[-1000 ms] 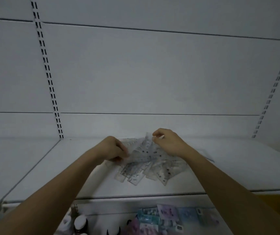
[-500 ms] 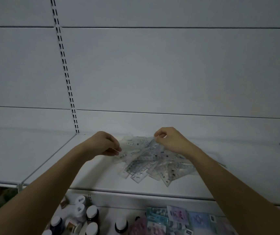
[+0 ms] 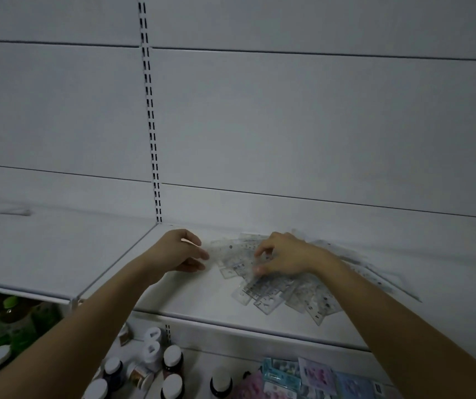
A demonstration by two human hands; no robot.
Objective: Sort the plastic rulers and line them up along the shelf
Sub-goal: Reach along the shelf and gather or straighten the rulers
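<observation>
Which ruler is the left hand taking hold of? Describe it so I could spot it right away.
Find the white shelf at chest height, then the heap of clear rulers under the right hand. The one you want is the ruler jutting left from the heap's far corner, the only one whose end meets the left hand.
</observation>
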